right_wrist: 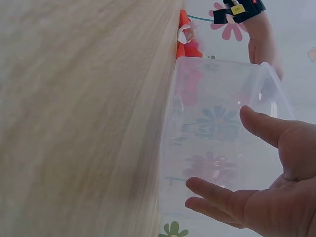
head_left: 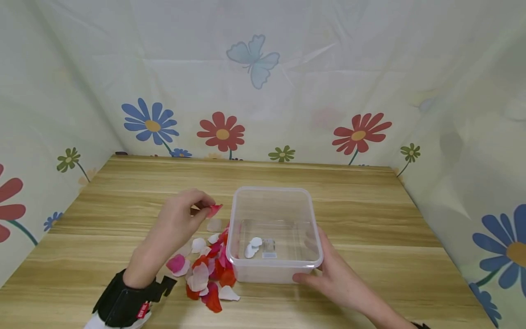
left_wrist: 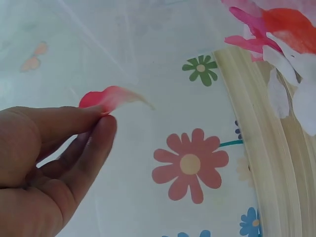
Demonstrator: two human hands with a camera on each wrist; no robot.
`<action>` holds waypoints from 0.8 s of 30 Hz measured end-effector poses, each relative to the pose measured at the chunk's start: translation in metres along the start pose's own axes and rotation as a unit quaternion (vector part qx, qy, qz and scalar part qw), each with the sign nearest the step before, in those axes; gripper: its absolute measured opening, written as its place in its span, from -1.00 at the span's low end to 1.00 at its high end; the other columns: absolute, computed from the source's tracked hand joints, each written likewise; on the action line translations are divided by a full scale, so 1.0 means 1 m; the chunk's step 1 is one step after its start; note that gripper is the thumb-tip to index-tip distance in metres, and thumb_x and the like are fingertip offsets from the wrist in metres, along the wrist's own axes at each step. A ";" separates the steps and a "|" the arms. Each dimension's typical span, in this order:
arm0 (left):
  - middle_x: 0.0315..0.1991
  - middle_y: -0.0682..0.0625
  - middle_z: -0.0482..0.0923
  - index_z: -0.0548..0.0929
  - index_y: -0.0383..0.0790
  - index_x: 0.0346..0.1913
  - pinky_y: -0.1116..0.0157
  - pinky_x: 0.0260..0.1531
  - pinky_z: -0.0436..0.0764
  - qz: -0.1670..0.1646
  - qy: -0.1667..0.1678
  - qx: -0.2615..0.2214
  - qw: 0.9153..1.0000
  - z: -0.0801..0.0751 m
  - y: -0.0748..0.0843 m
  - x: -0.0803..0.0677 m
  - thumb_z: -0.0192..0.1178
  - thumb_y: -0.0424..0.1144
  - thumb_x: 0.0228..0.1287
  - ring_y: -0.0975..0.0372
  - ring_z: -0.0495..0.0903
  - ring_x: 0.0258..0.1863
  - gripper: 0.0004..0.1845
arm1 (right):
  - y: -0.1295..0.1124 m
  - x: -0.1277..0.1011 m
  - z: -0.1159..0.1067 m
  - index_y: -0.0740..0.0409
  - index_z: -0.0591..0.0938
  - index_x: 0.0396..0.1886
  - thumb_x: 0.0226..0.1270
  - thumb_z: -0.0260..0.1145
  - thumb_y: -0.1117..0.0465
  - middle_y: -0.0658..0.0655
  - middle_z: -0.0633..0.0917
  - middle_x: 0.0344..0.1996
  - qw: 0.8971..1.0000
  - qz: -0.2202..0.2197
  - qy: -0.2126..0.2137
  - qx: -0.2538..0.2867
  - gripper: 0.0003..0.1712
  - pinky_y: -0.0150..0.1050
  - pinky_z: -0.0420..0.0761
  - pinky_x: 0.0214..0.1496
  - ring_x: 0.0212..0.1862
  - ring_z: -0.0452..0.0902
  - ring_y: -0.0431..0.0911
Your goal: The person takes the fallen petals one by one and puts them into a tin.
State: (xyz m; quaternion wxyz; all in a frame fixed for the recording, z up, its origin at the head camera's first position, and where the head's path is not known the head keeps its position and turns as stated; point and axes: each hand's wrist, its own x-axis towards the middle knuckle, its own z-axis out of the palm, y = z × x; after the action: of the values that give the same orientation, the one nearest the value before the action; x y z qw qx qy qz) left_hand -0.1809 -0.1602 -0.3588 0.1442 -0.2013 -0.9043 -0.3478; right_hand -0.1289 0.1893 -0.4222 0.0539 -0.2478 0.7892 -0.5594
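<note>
My left hand (head_left: 205,209) is raised beside the left rim of a clear plastic container (head_left: 271,190) and pinches a red petal (head_left: 214,209) between thumb and fingertips. The left wrist view shows this petal (left_wrist: 111,98) sticking out past the fingertips of the left hand (left_wrist: 101,118). A pile of red, pink and white petals (head_left: 207,269) lies on the table left of the container. A few white petals (head_left: 252,247) lie inside it. My right hand (head_left: 328,272) rests against the container's near right corner with fairly straight fingers. In the right wrist view the right hand (right_wrist: 276,197) lies against the container wall (right_wrist: 217,113).
The wooden table (head_left: 370,205) is walled on three sides by a pale cloth (head_left: 287,91) printed with flowers and a butterfly. A black strap (head_left: 123,301) sits on my left wrist. The petal pile (left_wrist: 286,44) shows at the table edge in the left wrist view.
</note>
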 end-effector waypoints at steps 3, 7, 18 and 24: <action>-0.22 -0.01 0.71 0.77 -0.26 -0.11 0.16 -0.20 0.74 0.025 0.036 -0.005 0.999 0.000 0.004 0.001 0.46 -0.49 0.20 0.18 0.67 -0.25 -0.78 | 0.000 0.000 0.000 -0.20 -0.07 0.67 0.09 0.59 0.42 0.26 0.25 0.48 1.000 0.002 0.002 -0.007 0.35 0.02 0.58 0.19 0.30 0.38 0.35; -0.21 0.04 0.73 0.78 -0.24 -0.12 0.24 -0.22 0.74 0.061 0.066 -0.024 0.996 0.001 0.011 0.000 0.49 -0.48 0.17 0.26 0.69 -0.23 -0.77 | 0.000 0.000 0.000 -0.19 -0.07 0.67 0.09 0.59 0.42 0.26 0.25 0.48 1.000 0.000 0.003 -0.010 0.35 0.04 0.58 0.19 0.29 0.39 0.34; -0.16 0.13 0.73 0.78 -0.16 -0.09 0.34 -0.23 0.71 0.112 0.043 -0.109 0.987 0.010 0.034 -0.005 0.48 -0.51 0.15 0.33 0.70 -0.18 -0.71 | 0.001 0.000 0.000 -0.17 -0.06 0.67 0.10 0.58 0.44 0.27 0.27 0.46 1.000 -0.005 0.000 -0.002 0.33 -0.06 0.58 0.19 0.27 0.42 0.34; -0.15 0.12 0.72 0.78 -0.15 -0.09 0.36 -0.19 0.70 0.128 0.008 -0.112 0.985 0.017 0.039 -0.006 0.49 -0.50 0.14 0.34 0.70 -0.17 -0.70 | 0.001 0.000 0.000 -0.18 -0.07 0.67 0.10 0.58 0.45 0.27 0.26 0.47 1.000 -0.008 -0.002 0.001 0.34 -0.02 0.58 0.19 0.27 0.41 0.36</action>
State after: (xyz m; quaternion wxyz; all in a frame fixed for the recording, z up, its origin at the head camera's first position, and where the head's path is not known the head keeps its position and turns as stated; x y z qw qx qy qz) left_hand -0.1594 -0.1236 -0.3509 0.1712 -0.3278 -0.8254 -0.4266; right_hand -0.1292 0.1895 -0.4237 0.0515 -0.2549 0.7867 -0.5599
